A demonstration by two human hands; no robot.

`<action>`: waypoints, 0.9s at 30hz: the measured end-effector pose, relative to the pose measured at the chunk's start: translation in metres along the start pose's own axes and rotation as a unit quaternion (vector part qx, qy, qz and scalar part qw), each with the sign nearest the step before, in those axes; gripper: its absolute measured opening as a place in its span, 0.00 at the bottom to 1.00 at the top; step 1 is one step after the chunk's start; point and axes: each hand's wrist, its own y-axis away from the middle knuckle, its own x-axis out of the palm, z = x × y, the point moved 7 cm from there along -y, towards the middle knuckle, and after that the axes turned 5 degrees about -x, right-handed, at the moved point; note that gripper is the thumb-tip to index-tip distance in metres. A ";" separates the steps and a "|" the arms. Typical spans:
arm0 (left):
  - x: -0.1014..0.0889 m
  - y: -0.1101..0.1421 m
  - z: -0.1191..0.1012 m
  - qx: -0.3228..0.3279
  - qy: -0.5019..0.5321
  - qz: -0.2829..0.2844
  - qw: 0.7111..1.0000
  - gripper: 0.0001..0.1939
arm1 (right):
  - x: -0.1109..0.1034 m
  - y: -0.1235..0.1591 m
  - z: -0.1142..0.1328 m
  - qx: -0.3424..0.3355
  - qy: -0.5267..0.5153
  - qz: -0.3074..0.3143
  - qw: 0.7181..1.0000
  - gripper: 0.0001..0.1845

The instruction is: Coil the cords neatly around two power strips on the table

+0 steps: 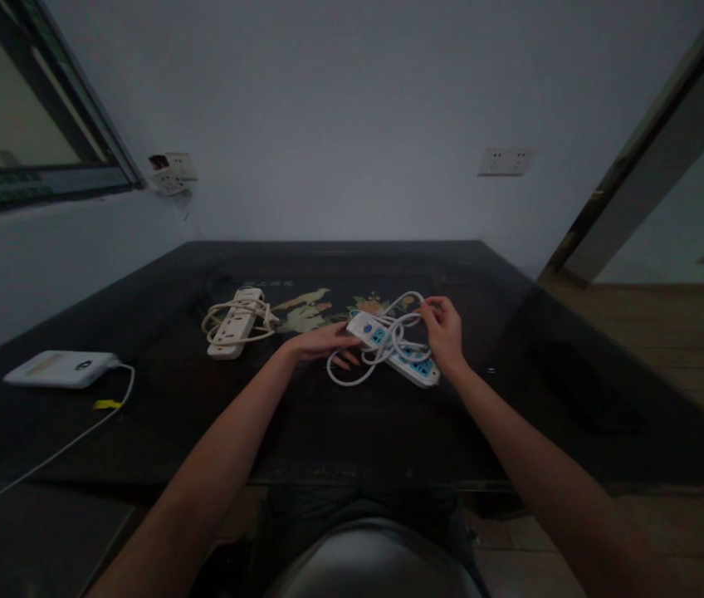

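Observation:
A white power strip with blue sockets (422, 365) lies slantwise on the dark table in front of me. Its white cord (352, 382) loops loosely over and around it. My left hand (325, 340) grips the strip's left end, thumb on top and fingers partly under it. At the upper right of the coil, my right hand (443, 328) pinches the cord between thumb and fingers. To the left rests a second, cream power strip (225, 340) with its cord wrapped around it, apart from both hands.
A white power bank (66, 368) with a white cable (87, 432) and yellow tag (107, 404) lies at the table's left. A floral print decorates the dark tabletop (352, 440). Wall sockets (506, 161) are on the back wall, and a loose socket box (171, 174) hangs near the window.

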 end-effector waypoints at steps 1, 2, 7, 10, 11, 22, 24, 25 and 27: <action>-0.003 0.000 -0.001 0.001 -0.038 -0.016 0.999 0.27 | -0.001 0.000 -0.001 0.001 0.003 -0.005 1.000 0.14; -0.008 0.000 -0.002 0.005 -0.077 -0.037 0.996 0.25 | -0.002 -0.001 -0.002 0.003 0.007 -0.009 1.000 0.14; -0.025 -0.002 -0.013 0.045 -0.145 -0.153 0.977 0.14 | -0.008 -0.004 -0.015 0.026 0.025 -0.025 0.999 0.14; -0.032 -0.002 -0.019 0.080 -0.109 -0.194 0.972 0.13 | -0.015 -0.007 -0.028 0.047 0.034 -0.039 0.998 0.15; -0.034 -0.001 -0.022 0.094 -0.092 -0.204 0.970 0.13 | -0.018 -0.008 -0.033 0.053 0.038 -0.047 0.997 0.16; -0.049 0.009 -0.036 0.206 0.107 -0.185 0.955 0.15 | -0.037 -0.016 -0.061 0.097 0.063 -0.086 0.990 0.15; -0.050 0.010 -0.037 0.219 0.129 -0.178 0.951 0.14 | -0.035 -0.016 -0.063 0.108 0.062 -0.076 0.989 0.15; -0.051 0.010 -0.037 0.225 0.138 -0.175 0.949 0.14 | -0.034 -0.015 -0.064 0.114 0.063 -0.070 0.989 0.15; -0.051 0.010 -0.037 0.232 0.150 -0.172 0.945 0.13 | -0.031 -0.014 -0.065 0.121 0.068 -0.058 0.989 0.16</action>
